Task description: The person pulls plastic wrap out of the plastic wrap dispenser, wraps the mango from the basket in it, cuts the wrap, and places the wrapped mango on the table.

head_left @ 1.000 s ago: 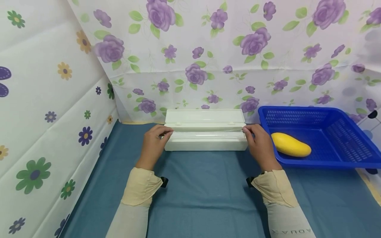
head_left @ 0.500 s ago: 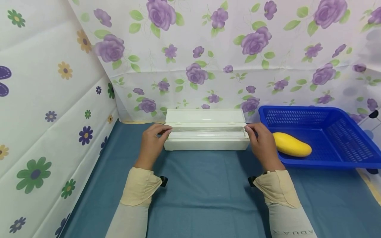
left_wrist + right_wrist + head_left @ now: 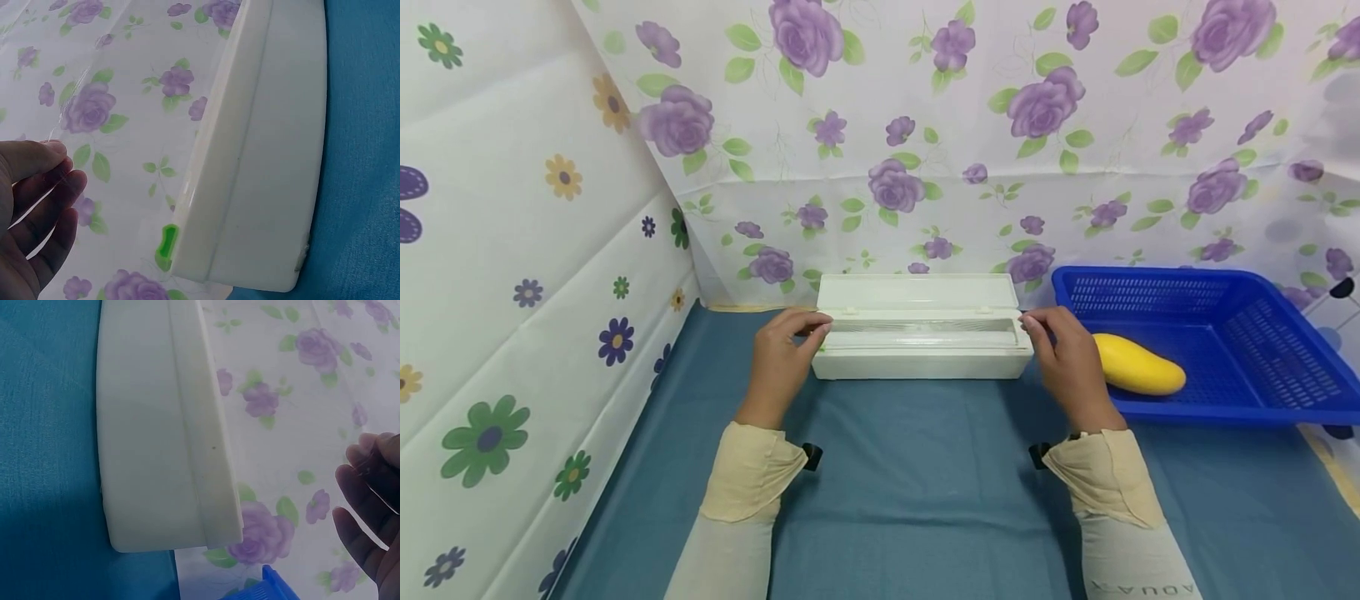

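Observation:
A long white cling film dispenser [image 3: 917, 365] sits at the back of the table, its lid [image 3: 917, 292] raised behind it. A clear sheet of cling film [image 3: 72, 103] shows as a shiny line running from the left fingertips in the left wrist view. My left hand [image 3: 781, 362] pinches the film between thumb and forefinger at the dispenser's left end. At the right end, my right hand [image 3: 1067, 362] pinches the film's other corner, fingertips together. A green tab [image 3: 167, 242] sticks out at the dispenser's left end.
A blue plastic basket [image 3: 1225, 412] stands right of the dispenser, close behind the right hand, with a yellow mango [image 3: 1138, 367] inside. Flower-patterned sheets [image 3: 895, 100] rise behind and at the left. Blue-green cloth [image 3: 917, 483] covers the table.
Both hands have moved slightly up and back over the dispenser, the right also a little outward. More of the dispenser's inside now shows between them. The dispenser, basket and mango stay put.

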